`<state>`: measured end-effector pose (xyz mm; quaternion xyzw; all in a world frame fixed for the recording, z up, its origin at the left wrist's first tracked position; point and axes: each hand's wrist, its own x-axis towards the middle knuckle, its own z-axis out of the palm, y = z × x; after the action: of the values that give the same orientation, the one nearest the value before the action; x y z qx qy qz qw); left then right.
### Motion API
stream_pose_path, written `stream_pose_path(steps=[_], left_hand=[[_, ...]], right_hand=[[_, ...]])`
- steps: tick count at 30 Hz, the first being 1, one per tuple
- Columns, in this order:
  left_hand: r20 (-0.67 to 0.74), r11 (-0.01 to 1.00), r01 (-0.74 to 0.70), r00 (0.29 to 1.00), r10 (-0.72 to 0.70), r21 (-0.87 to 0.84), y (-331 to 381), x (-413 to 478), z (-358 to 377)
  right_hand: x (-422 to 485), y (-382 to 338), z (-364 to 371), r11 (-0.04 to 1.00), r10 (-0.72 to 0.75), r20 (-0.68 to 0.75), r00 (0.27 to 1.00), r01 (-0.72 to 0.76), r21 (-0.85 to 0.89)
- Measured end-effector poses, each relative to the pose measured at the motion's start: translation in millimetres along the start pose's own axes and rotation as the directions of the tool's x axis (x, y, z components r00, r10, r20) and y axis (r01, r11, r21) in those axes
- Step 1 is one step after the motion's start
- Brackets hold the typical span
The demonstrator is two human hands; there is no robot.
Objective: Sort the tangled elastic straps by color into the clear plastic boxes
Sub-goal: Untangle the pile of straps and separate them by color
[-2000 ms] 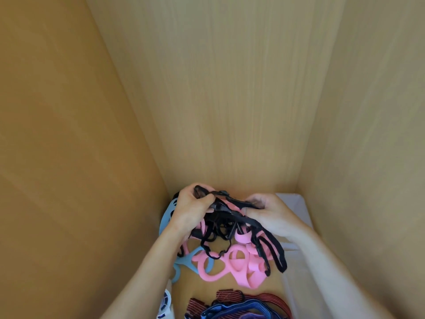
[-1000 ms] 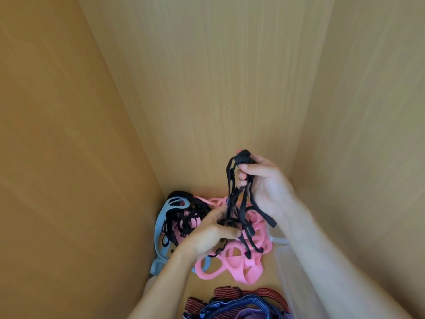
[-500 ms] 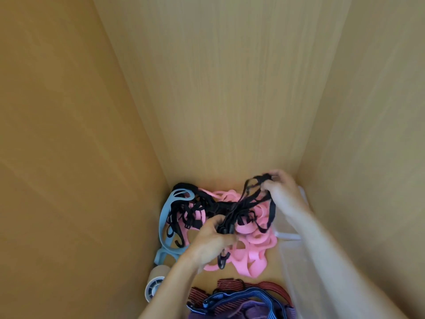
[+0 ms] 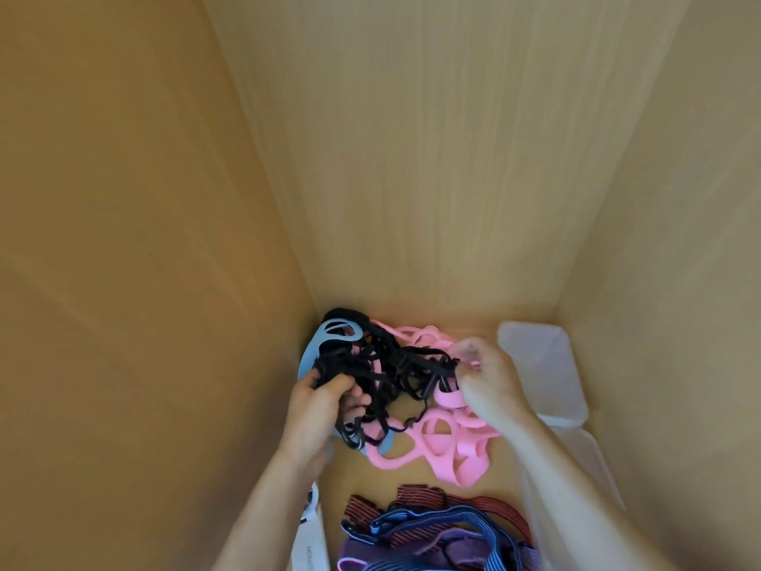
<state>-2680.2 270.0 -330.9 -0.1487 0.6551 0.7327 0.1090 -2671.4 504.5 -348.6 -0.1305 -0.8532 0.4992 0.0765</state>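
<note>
Where wooden walls (image 4: pixel 432 158) meet floor (image 4: pixel 354 476), left hand (image 4: pixel 317 410) and right hand (image 4: pixel 490 381) pinch black straps (image 4: pixel 395 364).

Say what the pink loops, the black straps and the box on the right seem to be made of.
The pink loops look like silicone or soft rubber: smooth, matte, broad bands keeping rounded shapes. The black straps are likely woven elastic: thin, limp, tangled. The box is clear plastic, slightly milky, with stiff straight walls.
</note>
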Motion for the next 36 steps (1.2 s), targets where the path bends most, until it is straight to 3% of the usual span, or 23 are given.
stream_pose_path(steps=[4, 9, 11, 14, 16, 24, 36], left_hand=[[-0.008, 0.991, 0.035, 0.999, -0.036, -0.130, 6, -10, -13], [0.068, 0.979, 0.101, 0.994, -0.090, -0.177, 6, -26, -22], [0.109, 0.977, 0.119, 0.989, -0.100, -0.180, 4, -31, -26], [0.144, 0.970, 0.135, 0.984, -0.107, -0.200, 2, -32, -29], [0.166, 0.960, 0.156, 0.979, -0.118, -0.234, 2, -30, -26], [0.213, 0.953, 0.196, 0.966, -0.146, -0.232, 7, -14, 6], [0.246, 0.992, 0.091, 0.967, -0.068, -0.084, 28, -18, 43]], right_hand=[[26, 5, 34, 0.891, -0.051, 0.219, 0.974, 0.143, -0.431], [49, 11, 75, 0.750, -0.105, 0.245, 0.964, 0.239, -0.617], [55, 14, 78, 0.816, -0.130, 0.210, 0.969, 0.225, -0.533], [58, 8, 65, 0.965, -0.068, 0.132, 0.989, 0.098, -0.241], [58, 0, 48, 0.998, -0.006, 0.112, 0.994, 0.013, -0.061], [40, -48, -28, 0.942, -0.061, 0.082, 0.995, 0.030, 0.334], [20, -97, -61, 0.868, -0.133, 0.019, 0.991, 0.107, 0.486]])
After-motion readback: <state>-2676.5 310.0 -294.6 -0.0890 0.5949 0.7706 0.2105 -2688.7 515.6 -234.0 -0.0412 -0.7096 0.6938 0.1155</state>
